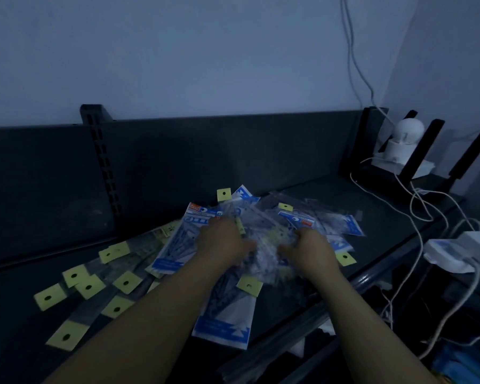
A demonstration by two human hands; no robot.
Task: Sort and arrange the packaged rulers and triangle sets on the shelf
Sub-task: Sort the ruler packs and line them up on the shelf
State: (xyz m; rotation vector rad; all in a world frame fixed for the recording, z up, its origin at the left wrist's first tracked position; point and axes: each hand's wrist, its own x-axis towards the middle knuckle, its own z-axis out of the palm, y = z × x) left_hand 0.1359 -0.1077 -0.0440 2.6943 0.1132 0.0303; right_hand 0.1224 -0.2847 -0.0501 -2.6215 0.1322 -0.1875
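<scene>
The light is dim. A pile of packs lies in the middle of the dark shelf, with blue-and-white triangle sets mixed among clear ones. Both hands are on this pile, near each other: the left hand on its left part, the right hand on its right part. Their fingers go into the clear packs and are blurred, so I cannot tell if they pinch a pack or only press on it. Left of the pile, long rulers with yellow tags lie spread like a fan. At the right end of the shelf are a white camera and cables.
</scene>
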